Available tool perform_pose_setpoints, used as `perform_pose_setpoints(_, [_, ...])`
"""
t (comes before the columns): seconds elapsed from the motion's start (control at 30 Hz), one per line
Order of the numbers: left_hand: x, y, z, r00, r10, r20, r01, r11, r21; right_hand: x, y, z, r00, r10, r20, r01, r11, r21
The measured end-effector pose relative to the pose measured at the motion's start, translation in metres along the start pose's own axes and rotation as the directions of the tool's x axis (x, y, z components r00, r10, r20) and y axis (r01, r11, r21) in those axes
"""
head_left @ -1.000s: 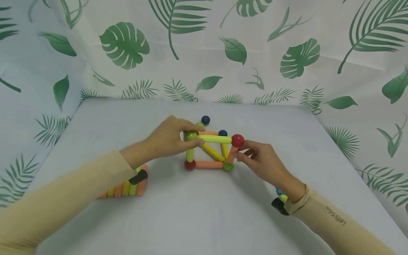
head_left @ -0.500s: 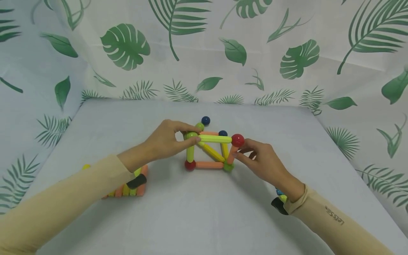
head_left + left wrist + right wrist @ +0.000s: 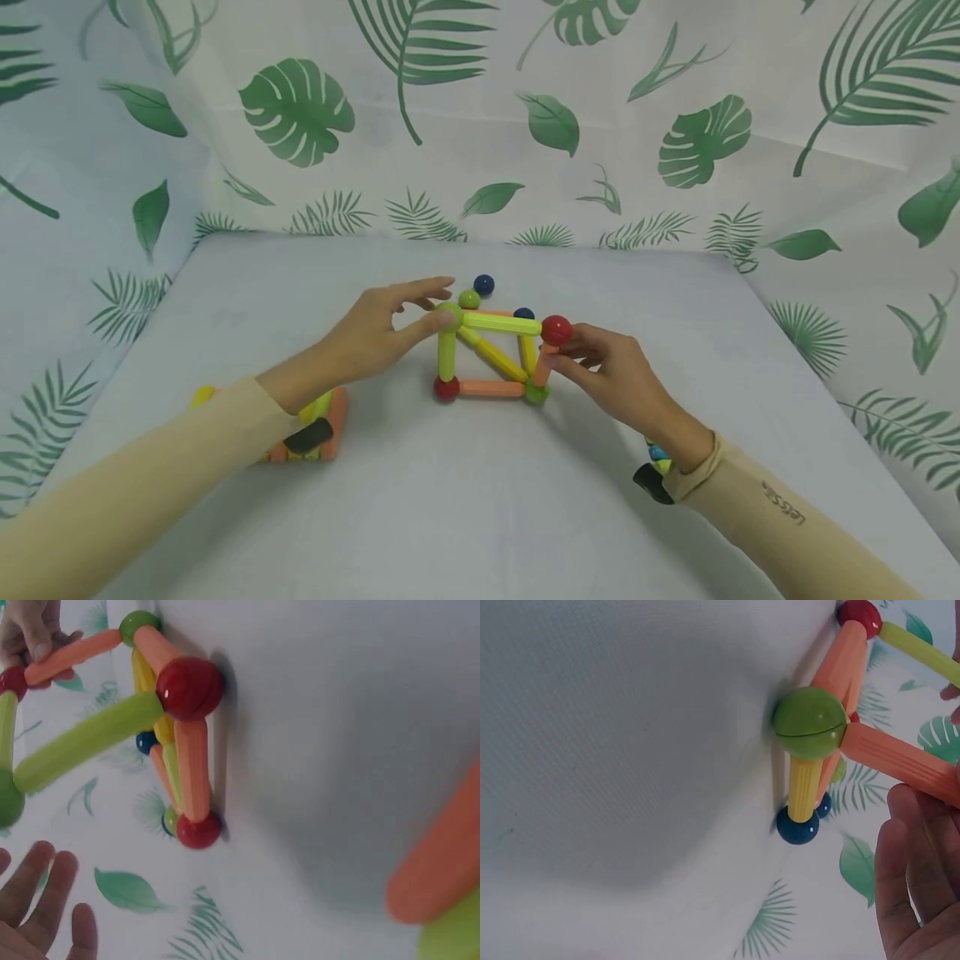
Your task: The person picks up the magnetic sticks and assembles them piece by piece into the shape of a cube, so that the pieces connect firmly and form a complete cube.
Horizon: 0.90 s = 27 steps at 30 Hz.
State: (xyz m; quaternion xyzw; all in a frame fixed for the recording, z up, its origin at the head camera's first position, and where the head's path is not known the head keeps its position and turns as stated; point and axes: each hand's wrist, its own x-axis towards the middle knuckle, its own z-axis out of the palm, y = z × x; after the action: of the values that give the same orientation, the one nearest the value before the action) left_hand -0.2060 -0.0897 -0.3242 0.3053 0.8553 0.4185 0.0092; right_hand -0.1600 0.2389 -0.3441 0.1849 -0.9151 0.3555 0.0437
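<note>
A frame of magnetic rods and balls stands mid-table. Along its raised front runs a yellow-green rod [image 3: 502, 323] between a green ball [image 3: 450, 317] and a red ball [image 3: 556, 331]. My left hand [image 3: 371, 333] has its fingers spread, the thumb tip overlapping the green ball in the head view; the left wrist view shows its fingers [image 3: 46, 889] apart from the frame. My right hand [image 3: 626, 375] pinches an orange rod [image 3: 900, 761] just below the red ball. That rod leans up from a lower green ball [image 3: 810, 722]. A yellow-green upright [image 3: 447, 357] stands on another red ball [image 3: 446, 388].
A dark blue ball [image 3: 483, 285] lies behind the frame. Several orange and yellow-green rods [image 3: 339, 425] lie side by side at the left, partly hidden by my left sleeve. Blue and yellow-green pieces [image 3: 657, 452] show beneath my right wrist. A leaf-print cloth hangs behind the table.
My left hand has let go of the upper green ball and drawn back slightly left, its fingers spreading. The frame's top has shifted a little left; my right hand keeps its pinch.
</note>
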Motion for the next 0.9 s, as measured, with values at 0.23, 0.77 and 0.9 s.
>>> perform_pose_setpoints(0.23, [-0.01,-0.016,-0.015,0.993,-0.118,0.019,0.118,0.993,0.018,-0.001,0.002,-0.001,1.0,0.016,0.002,-0.016,1.0,0.009])
perform_pose_setpoints(0.77, [-0.094,-0.081,-0.076,0.597,-0.78,0.185,0.649,0.606,0.461,0.001,0.003,-0.003,0.999,0.003,0.041,-0.007,0.996,0.094])
perform_pose_setpoints(0.9, [-0.113,-0.086,-0.068,0.556,-0.813,0.173,0.697,0.569,0.436,0.001,0.004,-0.009,0.999,-0.017,0.03,0.014,0.994,0.104])
